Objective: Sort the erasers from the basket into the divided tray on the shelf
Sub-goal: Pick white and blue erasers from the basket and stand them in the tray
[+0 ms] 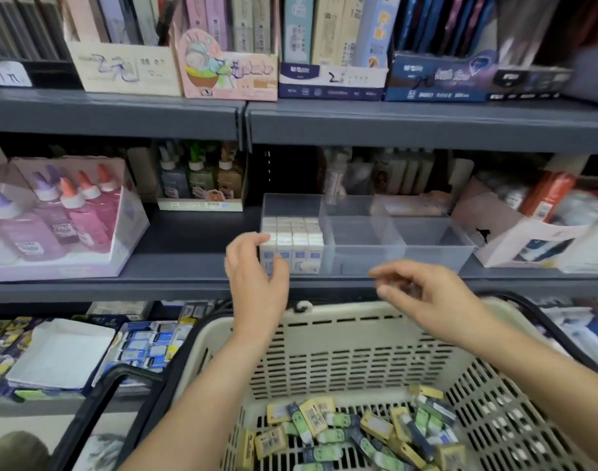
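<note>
Erasers (358,433): lay loose, yellow and green packs, on the cream basket's (341,338) floor.
Tray (426,239): clear, divided, on the grey shelf (189,277); its left compartment held upright white erasers (292,246).
Left hand (257,273): fingers relaxed and wide, at the tray's left front corner.
Right hand (426,297): was above the basket's far rim, fingers curled and blurred, so the grip could not be told.

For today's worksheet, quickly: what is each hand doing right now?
Left hand: open, fingertips by the white erasers.
Right hand: open, loosely curled, nothing visible in it.

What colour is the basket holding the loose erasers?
The basket is cream plastic with black handles, seen best in the head view.
</note>
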